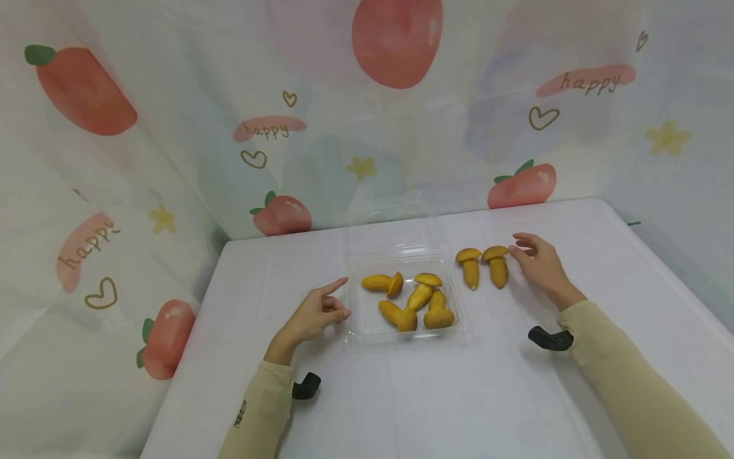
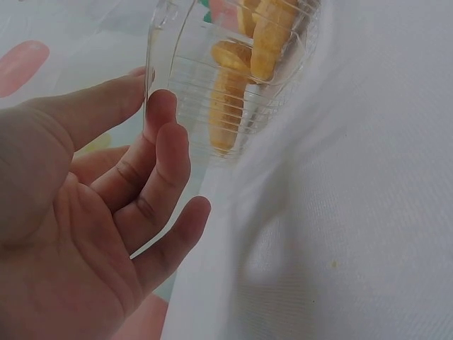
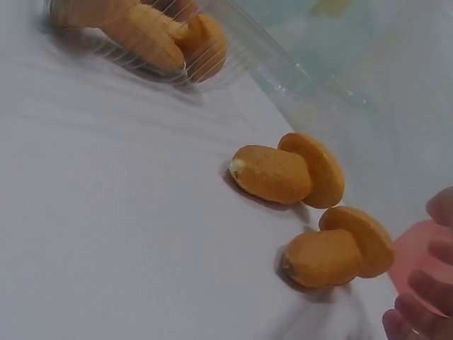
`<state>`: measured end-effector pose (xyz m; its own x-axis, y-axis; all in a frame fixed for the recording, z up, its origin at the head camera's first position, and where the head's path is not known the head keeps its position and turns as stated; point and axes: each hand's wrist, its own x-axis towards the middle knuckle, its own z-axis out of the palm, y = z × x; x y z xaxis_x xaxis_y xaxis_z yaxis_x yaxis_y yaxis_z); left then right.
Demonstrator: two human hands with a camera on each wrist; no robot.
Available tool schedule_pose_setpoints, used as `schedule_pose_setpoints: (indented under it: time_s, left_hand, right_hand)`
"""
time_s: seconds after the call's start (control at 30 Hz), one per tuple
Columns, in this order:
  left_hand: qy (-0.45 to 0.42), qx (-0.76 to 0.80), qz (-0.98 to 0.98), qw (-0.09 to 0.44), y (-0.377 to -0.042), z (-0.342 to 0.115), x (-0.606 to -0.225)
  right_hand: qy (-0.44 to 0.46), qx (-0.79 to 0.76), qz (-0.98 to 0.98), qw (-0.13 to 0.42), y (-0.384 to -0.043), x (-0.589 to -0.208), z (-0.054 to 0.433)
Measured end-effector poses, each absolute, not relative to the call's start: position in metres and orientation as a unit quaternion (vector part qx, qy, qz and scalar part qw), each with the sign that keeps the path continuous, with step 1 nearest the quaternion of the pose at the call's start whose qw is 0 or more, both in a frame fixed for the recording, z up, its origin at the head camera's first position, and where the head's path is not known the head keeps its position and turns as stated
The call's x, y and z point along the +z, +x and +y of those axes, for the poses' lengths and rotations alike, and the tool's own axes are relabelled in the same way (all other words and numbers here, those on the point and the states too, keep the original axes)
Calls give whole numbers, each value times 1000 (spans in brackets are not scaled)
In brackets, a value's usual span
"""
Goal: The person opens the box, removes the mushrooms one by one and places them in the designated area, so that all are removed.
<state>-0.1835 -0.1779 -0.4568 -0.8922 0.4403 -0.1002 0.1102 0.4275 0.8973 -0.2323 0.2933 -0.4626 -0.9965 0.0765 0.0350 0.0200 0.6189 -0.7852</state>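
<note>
In the head view, a clear plastic clamshell box (image 1: 367, 326) lies with its lid raised at the back. Several yellow-orange mushrooms (image 1: 420, 295) lie inside it. My left hand (image 1: 309, 312) is at the box's left side, index finger stretched out and fingertips right at the rim, as the left wrist view also shows. Two more mushrooms stand in a row to the right of the box, a nearer one (image 1: 470, 268) and an outer one (image 1: 497, 268). Beside the outer cap is my right hand (image 1: 539, 264), fingers loosely bent; a gap separates them in the right wrist view.
A white cloth covers the table (image 1: 401, 395). Behind it hangs a printed curtain (image 1: 332, 76) with fruit and hearts. The transparent lid (image 1: 392, 223) leans back toward that curtain. A black curved piece (image 1: 550, 338) sticks out at the right wrist, another (image 1: 306, 386) at the left.
</note>
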Motion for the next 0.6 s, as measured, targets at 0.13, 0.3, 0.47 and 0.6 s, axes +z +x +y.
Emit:
schedule_pose_setpoints:
  time_s: [0.13, 0.3, 0.47, 0.6]
  left_hand:
    - [165, 509, 829, 162, -184, -178, -457]
    - [167, 508, 829, 162, -185, -178, -459]
    - [171, 509, 828, 162, -187, -179, -461]
    - [172, 509, 828, 163, -187, -179, -461]
  right_hand:
    - [-24, 444, -895, 42, -230, -457, 287]
    - [-10, 456, -888, 60, -226, -449, 277]
    - [18, 462, -884, 71, -220, -441, 266]
    - [44, 463, -882, 69, -215, -438, 257]
